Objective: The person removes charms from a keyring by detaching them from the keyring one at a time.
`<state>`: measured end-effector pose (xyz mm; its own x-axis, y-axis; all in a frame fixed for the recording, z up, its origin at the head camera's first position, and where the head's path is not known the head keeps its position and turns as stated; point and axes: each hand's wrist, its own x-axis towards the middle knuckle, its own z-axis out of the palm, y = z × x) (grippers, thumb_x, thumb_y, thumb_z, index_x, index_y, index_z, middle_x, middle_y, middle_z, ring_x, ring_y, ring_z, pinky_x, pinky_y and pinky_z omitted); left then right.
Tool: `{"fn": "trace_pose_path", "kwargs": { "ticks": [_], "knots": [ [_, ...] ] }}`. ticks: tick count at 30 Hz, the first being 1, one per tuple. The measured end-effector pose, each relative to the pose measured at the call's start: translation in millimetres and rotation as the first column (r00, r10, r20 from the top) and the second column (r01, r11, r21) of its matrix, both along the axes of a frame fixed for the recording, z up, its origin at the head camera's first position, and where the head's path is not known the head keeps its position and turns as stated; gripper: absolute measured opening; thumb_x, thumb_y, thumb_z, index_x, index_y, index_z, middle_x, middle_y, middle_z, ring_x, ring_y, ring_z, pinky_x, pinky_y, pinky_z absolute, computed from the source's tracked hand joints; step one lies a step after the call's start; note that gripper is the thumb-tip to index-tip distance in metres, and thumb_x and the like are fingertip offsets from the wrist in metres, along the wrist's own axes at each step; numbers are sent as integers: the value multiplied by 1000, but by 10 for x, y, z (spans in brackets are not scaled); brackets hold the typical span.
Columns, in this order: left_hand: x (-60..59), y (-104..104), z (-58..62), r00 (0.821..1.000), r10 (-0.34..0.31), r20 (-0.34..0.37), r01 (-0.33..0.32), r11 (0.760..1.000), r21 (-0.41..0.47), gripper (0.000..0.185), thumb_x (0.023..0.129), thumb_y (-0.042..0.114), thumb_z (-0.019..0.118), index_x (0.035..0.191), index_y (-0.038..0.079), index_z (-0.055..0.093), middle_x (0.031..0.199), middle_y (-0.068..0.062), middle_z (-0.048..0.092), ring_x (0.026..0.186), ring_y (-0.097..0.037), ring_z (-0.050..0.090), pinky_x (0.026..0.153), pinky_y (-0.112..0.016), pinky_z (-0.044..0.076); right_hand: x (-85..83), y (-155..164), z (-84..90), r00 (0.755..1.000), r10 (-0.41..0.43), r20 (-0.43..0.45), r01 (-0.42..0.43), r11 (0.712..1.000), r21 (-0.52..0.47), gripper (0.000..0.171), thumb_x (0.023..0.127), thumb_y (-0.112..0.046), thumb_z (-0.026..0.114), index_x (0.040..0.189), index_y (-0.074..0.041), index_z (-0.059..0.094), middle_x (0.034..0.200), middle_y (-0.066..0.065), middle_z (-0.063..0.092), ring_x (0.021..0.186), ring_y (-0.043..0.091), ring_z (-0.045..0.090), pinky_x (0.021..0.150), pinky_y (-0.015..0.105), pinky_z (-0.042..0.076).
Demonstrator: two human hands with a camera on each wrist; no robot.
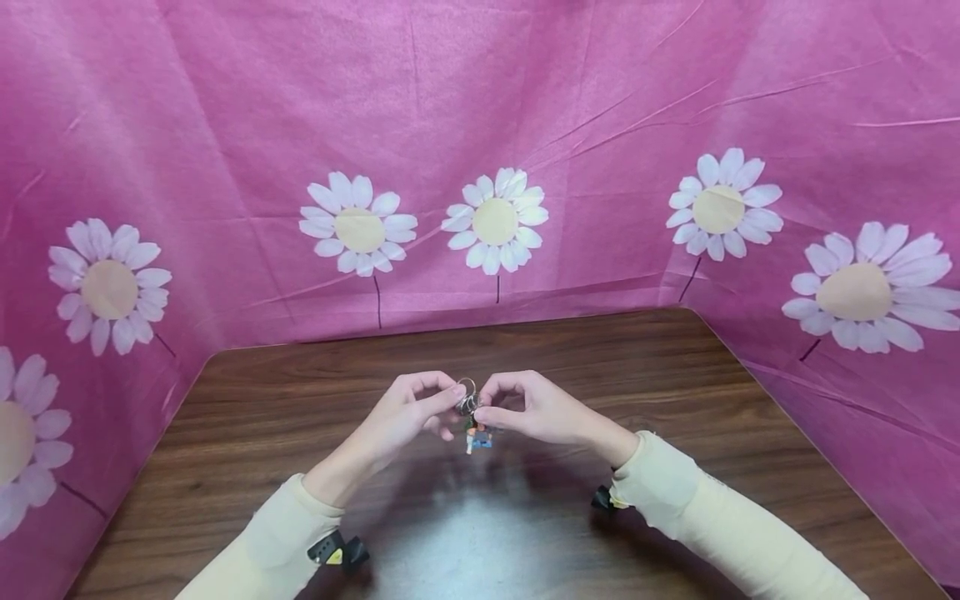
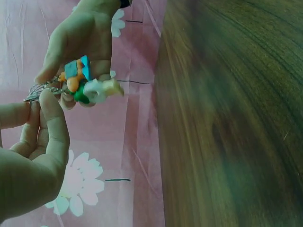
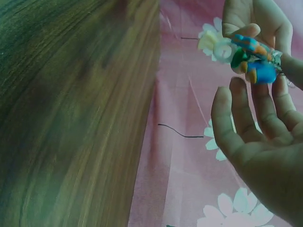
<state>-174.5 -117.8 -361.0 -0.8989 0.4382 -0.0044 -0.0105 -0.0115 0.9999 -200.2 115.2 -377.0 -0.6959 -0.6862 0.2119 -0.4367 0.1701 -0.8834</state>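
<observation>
Above the table, both hands hold a bunch of small toy figure keychains (image 1: 480,437) on a silvery metal key ring (image 1: 468,381). My left hand (image 1: 401,417) pinches the metal ring between thumb and fingers from the left side. From the right, my right hand (image 1: 543,408) pinches the metal parts near the top of the charms. An orange and blue figure (image 2: 72,71) and a green, white and cream charm (image 2: 96,91) dangle in the left wrist view. A blue piece (image 3: 262,72) shows in the right wrist view. The fingertips partly hide the ring and chains.
A dark wood-grain table (image 1: 600,350) lies beneath both hands. Pink cloth (image 1: 420,100) printed with white daisies surrounds it at the back and both sides. Pale sleeves cover the forearms, with a black wrist device (image 1: 330,550) under the left one.
</observation>
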Motion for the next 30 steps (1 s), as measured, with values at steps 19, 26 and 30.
{"fn": "trace_pose_path", "kwargs": {
  "ticks": [19,26,30],
  "knots": [
    [13,-69,21,987,-43,-157,24,992,-124,21,102,19,64,102,-2,68,96,-12,71,82,-21,66,70,-49,62,-35,6,87,998,1,59,3,999,-55,10,99,-9,67,106,-6,73,96,6,73,88,28,68,80,44,60],
    [12,-86,79,983,-33,-180,15,995,-100,20,103,18,62,102,-1,68,94,-16,75,78,-26,71,66,-40,61,-5,-55,51,993,-52,106,67,987,-145,19,95,-6,72,113,-7,66,103,9,69,95,25,67,85,41,60],
    [13,-86,110,983,-2,-185,-15,996,-92,19,102,17,63,102,-2,69,96,-13,72,79,-20,69,65,-37,61,39,-103,9,994,-35,106,50,989,-141,29,87,-6,81,108,-7,62,99,10,69,92,27,68,82,41,61]
  ]
}}
